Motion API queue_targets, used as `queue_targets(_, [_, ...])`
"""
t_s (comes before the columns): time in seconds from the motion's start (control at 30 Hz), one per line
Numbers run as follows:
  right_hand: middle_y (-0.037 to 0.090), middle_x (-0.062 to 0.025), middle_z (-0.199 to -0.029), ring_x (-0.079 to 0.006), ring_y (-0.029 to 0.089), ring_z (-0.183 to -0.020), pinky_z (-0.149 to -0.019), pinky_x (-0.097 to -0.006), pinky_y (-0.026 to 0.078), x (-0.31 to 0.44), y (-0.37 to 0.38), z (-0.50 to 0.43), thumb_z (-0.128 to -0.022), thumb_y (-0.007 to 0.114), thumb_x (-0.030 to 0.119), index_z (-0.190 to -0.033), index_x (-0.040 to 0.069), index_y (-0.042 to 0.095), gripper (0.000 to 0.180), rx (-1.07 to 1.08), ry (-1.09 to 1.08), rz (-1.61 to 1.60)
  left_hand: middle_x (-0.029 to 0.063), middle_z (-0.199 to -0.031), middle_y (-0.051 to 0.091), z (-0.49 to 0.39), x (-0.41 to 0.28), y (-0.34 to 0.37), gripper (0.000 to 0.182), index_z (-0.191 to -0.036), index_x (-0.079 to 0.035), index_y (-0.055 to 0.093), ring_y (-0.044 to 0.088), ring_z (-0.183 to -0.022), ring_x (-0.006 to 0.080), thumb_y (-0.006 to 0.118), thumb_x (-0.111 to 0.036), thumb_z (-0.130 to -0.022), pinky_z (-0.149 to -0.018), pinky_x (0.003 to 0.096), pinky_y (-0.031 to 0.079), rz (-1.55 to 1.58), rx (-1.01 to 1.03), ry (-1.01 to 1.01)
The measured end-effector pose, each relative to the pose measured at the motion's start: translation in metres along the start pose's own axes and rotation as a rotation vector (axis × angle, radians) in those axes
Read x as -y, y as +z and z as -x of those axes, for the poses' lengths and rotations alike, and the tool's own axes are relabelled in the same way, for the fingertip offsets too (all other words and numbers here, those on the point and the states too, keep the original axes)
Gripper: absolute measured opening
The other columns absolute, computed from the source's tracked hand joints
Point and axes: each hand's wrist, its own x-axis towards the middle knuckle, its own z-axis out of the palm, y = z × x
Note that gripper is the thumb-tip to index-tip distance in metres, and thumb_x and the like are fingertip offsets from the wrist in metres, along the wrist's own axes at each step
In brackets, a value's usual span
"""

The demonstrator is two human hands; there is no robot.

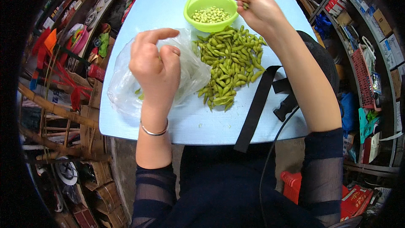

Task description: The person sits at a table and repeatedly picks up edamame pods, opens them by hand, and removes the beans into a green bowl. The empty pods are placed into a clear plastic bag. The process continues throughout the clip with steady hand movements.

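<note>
My left hand [155, 58], a metal bangle [154, 130] on its wrist, is raised over a clear plastic bag [123, 85] with its fingers curled; a small bit of green shows between them, too hidden to name. Beside the right rim of a lime-green plastic bowl [202, 28], my right hand [255, 8] holds small green beans [245, 5] against its curled fingers. Shelled green beans [212, 15] lie in the bowl. Just below the bowl, a pile of green soybean pods [226, 63] spreads over the table, next to the bag.
A pale blue table [196, 129] bears a black strap [258, 109] with a buckle [284, 107], a black mesh item [311, 46] and a thin black cable [272, 152]. Packed shelves stand on both sides. A red plastic stool or box [291, 185] is at lower right.
</note>
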Motion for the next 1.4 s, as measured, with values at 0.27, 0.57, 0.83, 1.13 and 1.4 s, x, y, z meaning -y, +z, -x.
queue_targets(0.27, [0.065,-0.0105,-0.100,-0.0164,0.059,-0.085,-0.081,-0.0288,0.047,-0.064,0.023,-0.072,-0.089,0.047,0.007,-0.108,-0.002,0.058,0.024,0.144,-0.260,0.666,0.0117,-0.073,0.064,0.020,0.014,0.000,0.026,-0.068,-0.004,0.033,0.052,-0.061,0.0250,0.054,0.011,-0.062,-0.054,0.0331,0.043,0.112,-0.049,0.100])
queue_targets(0.57, [0.063,-0.0182,-0.108,-0.0278,0.061,-0.095,-0.087,-0.0362,0.046,-0.048,0.019,-0.028,-0.085,0.055,0.019,-0.112,0.004,0.060,0.031,0.222,-0.389,0.991,0.0109,-0.069,0.057,0.025,0.023,-0.001,0.026,-0.069,-0.003,0.035,0.046,-0.053,0.0187,0.052,0.016,-0.064,-0.047,0.0261,0.040,0.136,-0.190,0.132])
queue_targets(0.83, [0.058,-0.0019,-0.074,-0.0163,0.055,-0.075,-0.076,-0.0307,0.038,-0.030,-0.011,0.138,-0.077,0.068,0.009,-0.088,0.007,0.061,0.012,0.670,-0.417,1.233,0.0078,-0.062,0.055,0.026,0.019,0.010,0.026,-0.069,-0.004,0.033,0.044,-0.052,0.0164,0.048,0.017,-0.063,-0.045,0.0247,0.037,0.274,-0.212,0.167])
queue_targets(1.13, [0.052,-0.0063,-0.079,-0.0228,0.052,-0.079,-0.069,-0.0328,0.042,-0.056,-0.020,0.146,-0.070,0.070,0.002,-0.086,0.005,0.056,0.022,0.673,-0.462,1.165,0.0077,-0.061,0.054,0.028,0.008,0.014,0.029,-0.068,-0.004,0.031,0.043,-0.051,0.0171,0.052,0.015,-0.064,-0.042,0.0263,0.036,0.234,-0.097,0.171])
queue_targets(1.4, [0.060,-0.0036,-0.080,-0.0115,0.057,-0.073,-0.067,-0.0252,0.048,-0.039,-0.032,0.139,-0.084,0.064,0.011,-0.090,0.001,0.056,0.015,0.451,0.074,0.429,0.0118,-0.069,0.057,0.042,-0.019,0.036,0.029,-0.071,-0.002,0.031,0.049,-0.049,0.0192,0.054,0.014,-0.066,-0.042,0.0276,0.042,0.464,0.050,0.091])
